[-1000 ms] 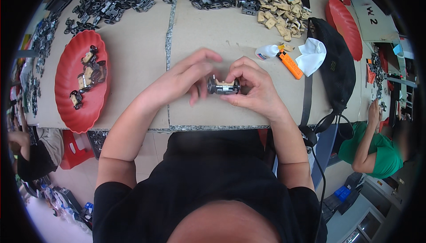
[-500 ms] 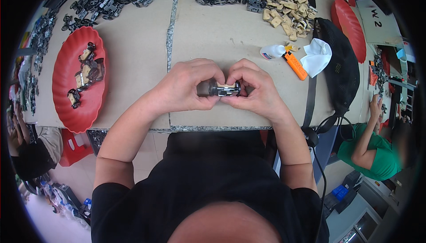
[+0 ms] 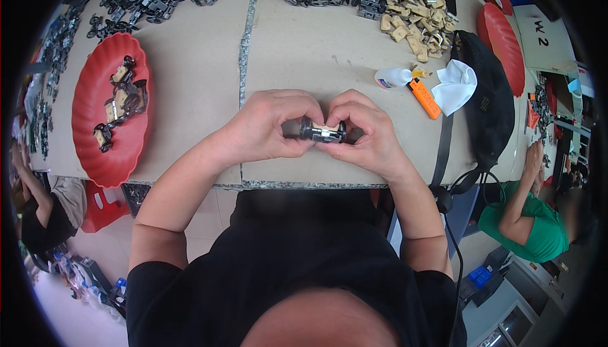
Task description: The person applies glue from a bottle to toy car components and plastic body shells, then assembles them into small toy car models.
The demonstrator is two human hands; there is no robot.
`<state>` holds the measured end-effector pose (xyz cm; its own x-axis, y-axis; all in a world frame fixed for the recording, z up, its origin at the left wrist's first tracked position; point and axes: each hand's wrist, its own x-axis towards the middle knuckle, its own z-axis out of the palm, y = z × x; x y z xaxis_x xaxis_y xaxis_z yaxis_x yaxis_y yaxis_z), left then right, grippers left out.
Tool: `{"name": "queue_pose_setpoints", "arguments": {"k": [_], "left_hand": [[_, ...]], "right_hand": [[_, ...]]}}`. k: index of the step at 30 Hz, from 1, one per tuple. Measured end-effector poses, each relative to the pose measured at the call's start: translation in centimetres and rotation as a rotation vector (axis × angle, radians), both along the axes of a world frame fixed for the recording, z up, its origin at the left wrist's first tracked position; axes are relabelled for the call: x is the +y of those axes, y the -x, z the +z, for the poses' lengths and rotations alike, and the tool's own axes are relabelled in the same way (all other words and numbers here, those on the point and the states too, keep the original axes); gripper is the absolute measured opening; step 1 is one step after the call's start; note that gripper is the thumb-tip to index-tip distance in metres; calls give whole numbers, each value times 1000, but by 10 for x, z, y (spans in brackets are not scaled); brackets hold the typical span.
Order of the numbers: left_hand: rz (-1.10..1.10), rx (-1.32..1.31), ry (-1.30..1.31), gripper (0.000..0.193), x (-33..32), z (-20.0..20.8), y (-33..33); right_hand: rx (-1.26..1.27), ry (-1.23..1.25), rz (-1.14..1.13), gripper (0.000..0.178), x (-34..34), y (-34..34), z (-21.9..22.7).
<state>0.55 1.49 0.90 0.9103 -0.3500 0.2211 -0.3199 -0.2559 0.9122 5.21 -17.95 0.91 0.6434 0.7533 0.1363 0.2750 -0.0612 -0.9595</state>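
Gripping the black wheeled piece (image 3: pixel 326 134), your left hand (image 3: pixel 269 125), fingers spread a second ago, now joins your right hand (image 3: pixel 368 128); both pinch the piece, steadying it from two sides over the counter (image 3: pixel 291 171) near its front edge.

desk (image 3: pixel 297 62), beige top beneath the fingers (image 3: pixel 348 102) | speckled strip (image 3: pixel 247 43) along it, left of them | pale tiled floor (image 3: pixel 206 220), below and left of them | light brightest on floor, far below-left

Wheeled chassis (image 3: pixel 325 134) partly hidden by fingers (image 3: pixel 347 110), underside perhaps wholly so.
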Motion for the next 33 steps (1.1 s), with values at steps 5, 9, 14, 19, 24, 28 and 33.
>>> {"name": "queue_pose_setpoints", "arguments": {"k": [5, 9, 14, 19, 24, 28, 33], "left_hand": [[41, 73, -72, 21, 7, 13, 3], [506, -10, -317, 31, 33, 40, 18], [1145, -286, -564, 28, 110, 58, 56], [1188, -269, -1045, 30, 130, 54, 62], [703, -516, -885, 25, 52, 50, -3], [385, -425, -668, 21, -26, 29, -78], [330, -438, -734, 18, -65, 2, -138]], "right_hand": [[-25, 11, -114, 30, 4, 3, 0], [-273, -149, -361, 37, -8, 5, -10], [-410, -338, -820, 40, -15, -4, -8], [-420, -97, -923, 45, -15, -13, -10], [-152, 22, -813, 43, -16, -12, -8], [-196, 123, -791, 36, -22, -13, -7], [-212, 114, -752, 30, -17, -12, -8]]}}
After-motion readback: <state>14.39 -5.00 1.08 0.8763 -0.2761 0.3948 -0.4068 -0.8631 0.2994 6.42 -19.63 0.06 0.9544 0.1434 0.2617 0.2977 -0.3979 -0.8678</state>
